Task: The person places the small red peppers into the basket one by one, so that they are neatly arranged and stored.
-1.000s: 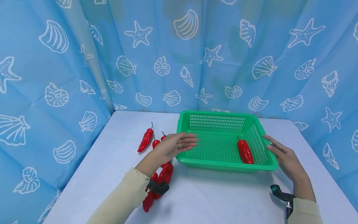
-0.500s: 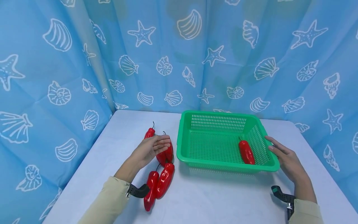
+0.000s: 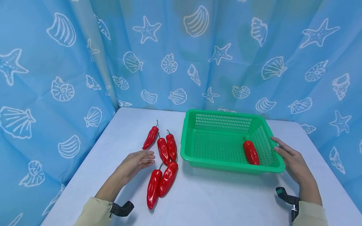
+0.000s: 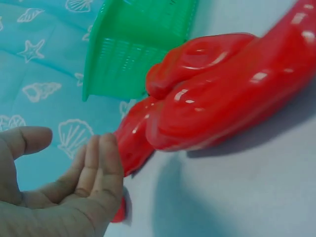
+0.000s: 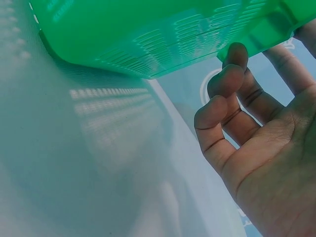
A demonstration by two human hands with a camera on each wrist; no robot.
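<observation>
In the head view my left hand (image 3: pixel 135 164) hovers over the table left of several red chili peppers, palm facing them, with nothing in its fingers. Two peppers lie side by side in front, a long red pepper (image 3: pixel 154 188) and a second pepper (image 3: pixel 169 179). Behind them are another pepper (image 3: pixel 163 150) and its neighbour (image 3: pixel 171 146), with one more pepper (image 3: pixel 150 137) farther back. A green plastic basket (image 3: pixel 226 168) stands right of them, holding one red pepper (image 3: pixel 251 153). My right hand (image 3: pixel 292 161) is at the basket's right rim, fingertips against it, fingers loosely bent.
A white table (image 3: pixel 220 201) carries everything. Blue curtains (image 3: pixel 181 56) printed with shells and starfish hang close behind it and along the left side. A black strap device (image 3: pixel 122 209) sits on the left wrist and a similar device (image 3: pixel 287 196) on the right.
My left hand has drawn back from the basket's left edge, moving left and toward me, uncovering the peppers. The right hand stays at the basket's rim. The view has shifted slightly.
</observation>
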